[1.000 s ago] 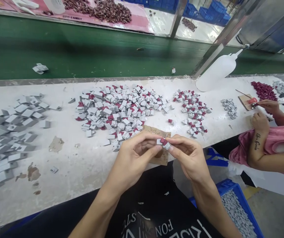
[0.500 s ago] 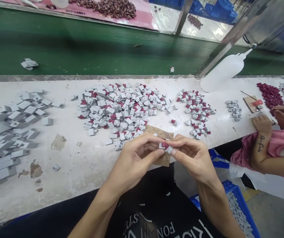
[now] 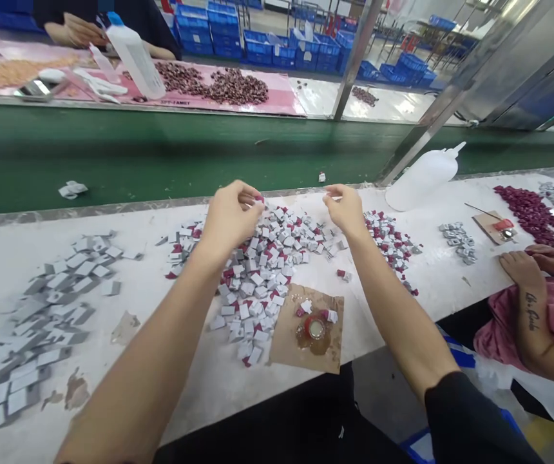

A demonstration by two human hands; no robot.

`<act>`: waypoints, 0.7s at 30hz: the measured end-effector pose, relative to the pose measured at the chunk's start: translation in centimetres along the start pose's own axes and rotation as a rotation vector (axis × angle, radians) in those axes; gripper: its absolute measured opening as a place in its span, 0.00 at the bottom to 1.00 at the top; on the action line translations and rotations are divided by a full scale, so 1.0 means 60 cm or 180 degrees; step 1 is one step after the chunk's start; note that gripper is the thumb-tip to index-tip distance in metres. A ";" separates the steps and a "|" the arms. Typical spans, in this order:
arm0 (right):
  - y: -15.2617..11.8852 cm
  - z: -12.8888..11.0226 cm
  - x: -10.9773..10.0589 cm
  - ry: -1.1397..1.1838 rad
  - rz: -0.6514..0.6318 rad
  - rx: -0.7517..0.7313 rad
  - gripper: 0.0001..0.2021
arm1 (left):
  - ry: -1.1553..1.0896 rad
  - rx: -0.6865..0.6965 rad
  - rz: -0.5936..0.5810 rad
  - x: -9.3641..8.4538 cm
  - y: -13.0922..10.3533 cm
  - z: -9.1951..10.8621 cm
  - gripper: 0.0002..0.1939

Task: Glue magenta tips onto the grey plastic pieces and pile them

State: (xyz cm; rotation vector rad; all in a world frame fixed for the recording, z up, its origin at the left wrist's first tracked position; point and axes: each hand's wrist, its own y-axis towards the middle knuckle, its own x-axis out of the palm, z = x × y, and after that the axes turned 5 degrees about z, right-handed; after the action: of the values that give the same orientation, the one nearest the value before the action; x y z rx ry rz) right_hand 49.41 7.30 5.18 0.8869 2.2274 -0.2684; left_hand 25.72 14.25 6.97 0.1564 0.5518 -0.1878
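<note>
Maroon-and-white piece (partly hidden) — pinched in the left hand; right hand — fingertips parted.

Hands now well apart and farther forward, no longer together over the newly uncovered cardboard.

Green belt; metal post; blue crates beyond

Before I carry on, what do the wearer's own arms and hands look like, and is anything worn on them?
The left hand and right hand are ungloved, with no ring, watch or bracelet that I can make out. The forearms are bare, with no markings or cables visible. A plain black sleeve covers the right arm from about the elbow up.
</note>
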 end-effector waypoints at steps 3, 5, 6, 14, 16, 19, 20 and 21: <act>0.094 -0.010 0.047 -0.0408 0.0131 0.0156 0.16 | 0.0263 -0.0321 -0.0051 0.008 0.102 -0.010 0.12; 0.130 -0.013 0.072 -0.0631 0.0163 0.0273 0.20 | 0.0302 -0.0396 -0.0148 0.015 0.147 -0.017 0.20; 0.142 -0.014 0.082 -0.0710 0.0173 0.0307 0.21 | 0.0323 -0.0438 -0.0198 0.021 0.163 -0.021 0.22; 0.112 -0.048 0.086 -0.0314 -0.0001 -0.0154 0.09 | 0.0805 -0.0661 -0.0192 0.050 0.200 -0.034 0.22; 0.065 -0.046 0.057 -0.0045 -0.0044 -0.0316 0.14 | 0.0888 -0.0586 -0.0042 0.030 0.177 -0.033 0.21; -0.034 -0.005 -0.008 0.0366 -0.0164 -0.0538 0.18 | 0.0826 -0.0306 0.0137 -0.022 0.091 -0.036 0.19; -0.072 0.018 -0.029 0.0510 -0.0374 -0.0592 0.16 | 0.0788 -0.0219 0.0209 -0.041 0.050 -0.041 0.16; -0.110 0.043 -0.049 0.0596 -0.0523 -0.0559 0.17 | 0.0761 -0.0159 0.0313 -0.061 0.006 -0.050 0.14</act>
State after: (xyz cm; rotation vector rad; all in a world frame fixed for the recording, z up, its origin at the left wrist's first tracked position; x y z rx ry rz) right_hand 47.89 -0.23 4.90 0.6589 2.4581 -0.0649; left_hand 21.23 15.70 6.44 0.1580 0.7843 -0.0595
